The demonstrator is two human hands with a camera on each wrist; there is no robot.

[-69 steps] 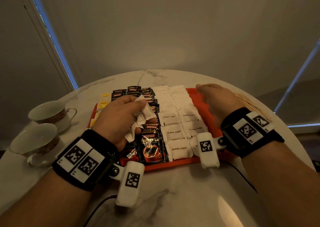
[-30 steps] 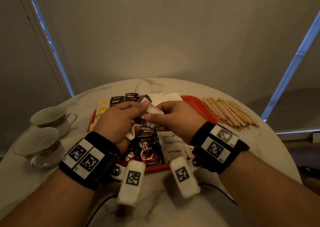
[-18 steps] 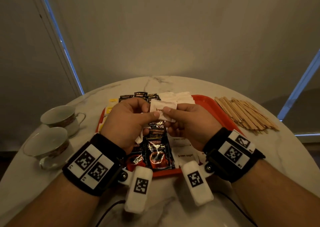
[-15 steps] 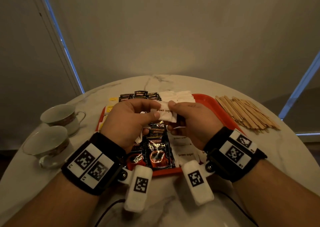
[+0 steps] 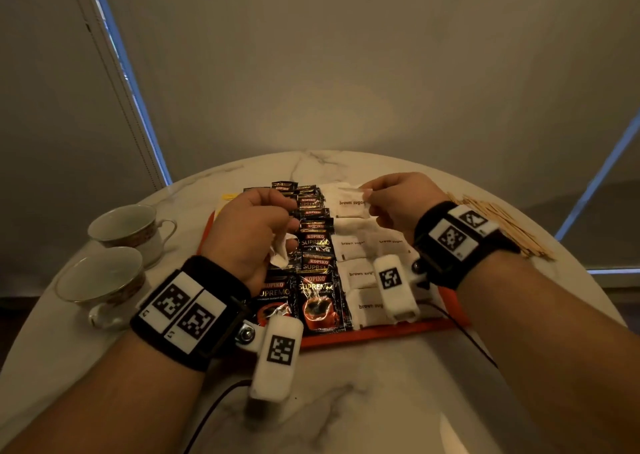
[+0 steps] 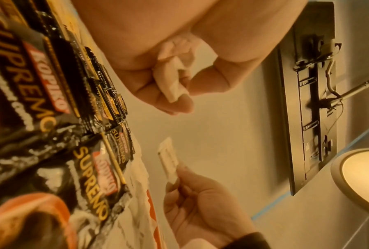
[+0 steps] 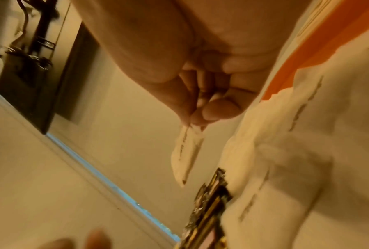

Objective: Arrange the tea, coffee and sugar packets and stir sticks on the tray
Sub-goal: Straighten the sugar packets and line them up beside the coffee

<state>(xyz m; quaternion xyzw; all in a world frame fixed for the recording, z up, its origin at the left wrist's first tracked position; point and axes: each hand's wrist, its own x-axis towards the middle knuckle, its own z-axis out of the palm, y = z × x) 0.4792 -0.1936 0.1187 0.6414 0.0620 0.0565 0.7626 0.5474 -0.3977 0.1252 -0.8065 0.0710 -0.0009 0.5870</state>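
Note:
A red tray [image 5: 374, 334] on the marble table carries rows of black Kopiko coffee packets [image 5: 317, 301] and white brown sugar packets [image 5: 360, 275]. My right hand [image 5: 398, 200] pinches one brown sugar packet [image 5: 349, 204] by its edge above the far end of the sugar rows; the same packet [image 7: 186, 151] hangs from my fingertips in the right wrist view. My left hand [image 5: 252, 231] is curled round a few crumpled white sugar packets [image 5: 280, 252], also seen bunched in my palm [image 6: 174, 82], above the coffee rows. Yellow tea packets [image 5: 227, 197] peek out beyond my left hand.
Two empty teacups [image 5: 128, 226] [image 5: 100, 280] stand left of the tray. A pile of wooden stir sticks [image 5: 502, 225] lies on the table right of the tray. A black cable [image 5: 467, 332] runs over the tray's near right corner.
My right hand took one brown sugar packet from my left hand and carried it right and away, over the sugar rows. My left hand kept the other packets.

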